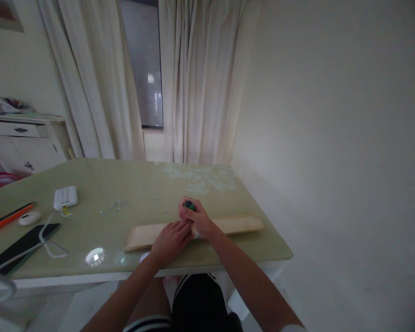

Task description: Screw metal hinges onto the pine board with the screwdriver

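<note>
A long pale wooden board [235,224] lies flat near the front edge of the glass-topped table [131,184]. My right hand [196,216] is closed around a screwdriver with a green handle [189,205], held upright over the board's middle. My left hand [170,240] rests on the board just left of it, fingers curled toward the tool's lower end. What the fingertips pinch is hidden.
Several small screws [115,205] lie scattered on the table behind the board. Farther left are a white power bank [65,197] with a cable, a dark phone [20,246] and an orange pen [10,216]. A white cabinet [24,143] stands at left, curtains behind, a wall at right.
</note>
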`<state>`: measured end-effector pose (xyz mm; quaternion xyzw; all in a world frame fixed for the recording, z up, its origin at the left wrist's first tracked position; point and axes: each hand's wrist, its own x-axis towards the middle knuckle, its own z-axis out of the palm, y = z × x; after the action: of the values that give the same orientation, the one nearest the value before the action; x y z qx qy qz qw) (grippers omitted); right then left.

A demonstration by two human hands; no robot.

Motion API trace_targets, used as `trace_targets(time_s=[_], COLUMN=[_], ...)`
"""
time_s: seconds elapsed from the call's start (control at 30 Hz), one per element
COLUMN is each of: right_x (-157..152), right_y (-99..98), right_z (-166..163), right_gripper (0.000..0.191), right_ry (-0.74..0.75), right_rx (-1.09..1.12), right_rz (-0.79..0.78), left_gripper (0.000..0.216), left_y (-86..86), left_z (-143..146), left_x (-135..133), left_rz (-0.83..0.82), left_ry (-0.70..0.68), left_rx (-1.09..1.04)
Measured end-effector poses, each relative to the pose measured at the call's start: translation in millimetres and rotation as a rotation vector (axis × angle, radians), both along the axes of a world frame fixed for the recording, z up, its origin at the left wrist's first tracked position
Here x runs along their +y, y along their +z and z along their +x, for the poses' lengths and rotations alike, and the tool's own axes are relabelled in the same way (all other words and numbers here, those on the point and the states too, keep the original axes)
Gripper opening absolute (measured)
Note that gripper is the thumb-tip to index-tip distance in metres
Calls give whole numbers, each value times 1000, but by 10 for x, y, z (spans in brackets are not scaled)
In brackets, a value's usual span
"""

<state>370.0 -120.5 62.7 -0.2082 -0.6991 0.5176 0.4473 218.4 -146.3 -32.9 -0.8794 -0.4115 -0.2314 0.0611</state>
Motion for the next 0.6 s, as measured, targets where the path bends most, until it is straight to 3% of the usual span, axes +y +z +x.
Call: trace_targets(time_s=[0.07,0.17,0.23,0.33,0.47,0.6], right_x=[17,-14,-60,-131,-178,-162], right_y=[164,470,678,940,1141,1221], right_z=[60,171,234,270,211,134], right_gripper=[46,32,31,45,61,57], right_ry=[-104,-263,-386,-474,-440,-276], right_rx=[-187,-617,-922,-1305,-1542,-1617], right_rz=[160,527,620,719,715,833], left_gripper=[12,14,13,14,15,16], left_y=[-16,-23,-11,18,29,-5], left_z=[0,0,4,9,10,5], left_x=[7,7,1,-12,-17,0], left_rz=[6,12,10,0,1,4], left_ry=[-1,-4,-12,-20,-42,-37], left_rx=[-5,-24,-36,-46,-69,-66])
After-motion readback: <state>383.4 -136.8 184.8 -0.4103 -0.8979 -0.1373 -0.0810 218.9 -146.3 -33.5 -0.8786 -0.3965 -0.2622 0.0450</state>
